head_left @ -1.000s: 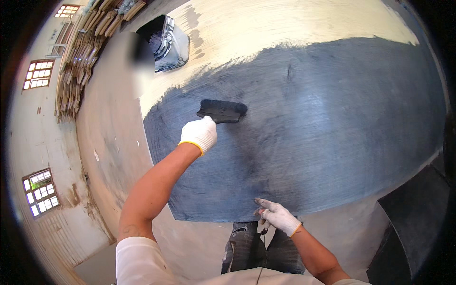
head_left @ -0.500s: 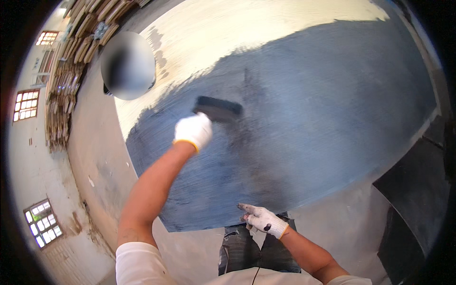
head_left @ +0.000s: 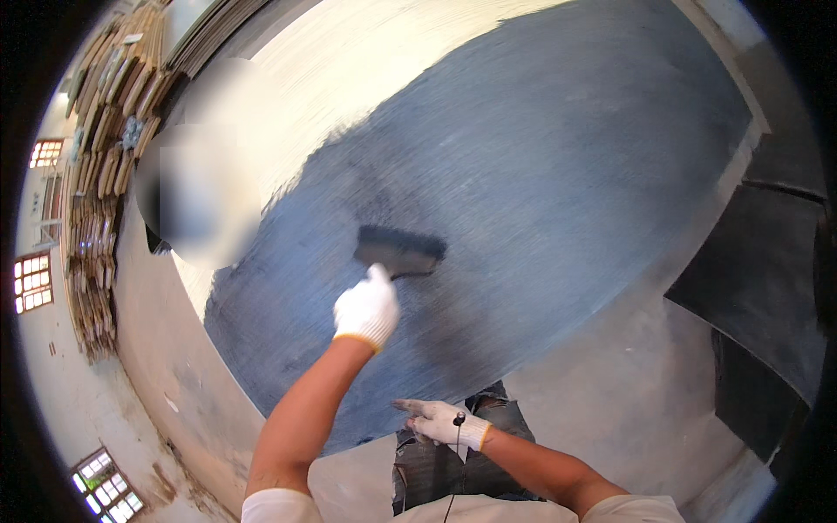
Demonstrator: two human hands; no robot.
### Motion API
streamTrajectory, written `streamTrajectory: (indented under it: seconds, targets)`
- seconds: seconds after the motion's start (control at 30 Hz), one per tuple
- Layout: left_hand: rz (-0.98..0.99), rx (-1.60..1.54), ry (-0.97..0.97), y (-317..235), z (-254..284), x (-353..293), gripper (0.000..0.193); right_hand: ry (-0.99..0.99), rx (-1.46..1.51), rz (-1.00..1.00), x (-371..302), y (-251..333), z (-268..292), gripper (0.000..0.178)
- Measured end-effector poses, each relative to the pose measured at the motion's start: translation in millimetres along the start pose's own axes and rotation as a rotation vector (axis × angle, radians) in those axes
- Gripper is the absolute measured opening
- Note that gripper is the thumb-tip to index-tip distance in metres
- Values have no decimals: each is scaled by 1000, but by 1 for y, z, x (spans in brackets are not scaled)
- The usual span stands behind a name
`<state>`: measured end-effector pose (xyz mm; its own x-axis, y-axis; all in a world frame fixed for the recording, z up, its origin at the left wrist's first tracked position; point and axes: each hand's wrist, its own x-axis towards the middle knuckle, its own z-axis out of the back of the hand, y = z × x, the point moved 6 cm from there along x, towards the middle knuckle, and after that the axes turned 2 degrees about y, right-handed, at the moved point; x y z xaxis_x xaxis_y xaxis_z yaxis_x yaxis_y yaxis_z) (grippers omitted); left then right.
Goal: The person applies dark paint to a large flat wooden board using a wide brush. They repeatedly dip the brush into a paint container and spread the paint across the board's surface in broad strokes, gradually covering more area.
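In my left hand, gloved in white with a yellow cuff, is the handle of a wide dark brush. Its long bristle edge rests against a large board, on a coat of dark blue-grey paint. The board's far left strip is bare and cream-coloured. My right hand wears a white glove with dark stains at the fingers. It holds nothing and lies at the board's near edge, above my legs, with fingers stretched to the left. Whether it touches the board I cannot tell.
A blurred round patch covers something beside the board's left edge. Tall stacks of boards line the wall at the far left. Black sheets lie on the floor at the right. A small black clip on a cord hangs before my right wrist.
The whole view has turned and shifted. My left hand has drawn the brush nearer across the painted surface. My right hand has moved a little left, and its fingers now lie flatter.
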<state>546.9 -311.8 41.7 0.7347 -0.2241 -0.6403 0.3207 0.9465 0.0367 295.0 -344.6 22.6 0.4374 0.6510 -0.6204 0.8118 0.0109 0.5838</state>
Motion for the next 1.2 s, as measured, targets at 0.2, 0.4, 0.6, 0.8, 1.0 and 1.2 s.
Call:
streamTrajectory:
  seconds: [0.2, 0.4, 0.6, 0.8, 1.0, 1.2]
  targets:
    - [192, 59, -116, 80, 16, 35, 30, -210, 44, -106, -53, -34, 69, 58]
    - [80, -29, -284, -5, 50, 106, 33, -285, 86, 64, -43, -9, 86, 57]
    - [-40, -69, -98, -81, -24, -11, 57, -466, 422, 92, -28, 20, 106, 56]
    - [197, -406, 278, -70, -119, -111, 74, -395, 600, -15, 13, -68, 80, 46]
    - [460, -1182, 335, 8, -246, -204, 66, -284, 531, -288, 32, -95, -19, 36]
    - [447, -1691, 176, 40, -267, -311, 59, -358, 349, -363, 57, -128, -82, 20]
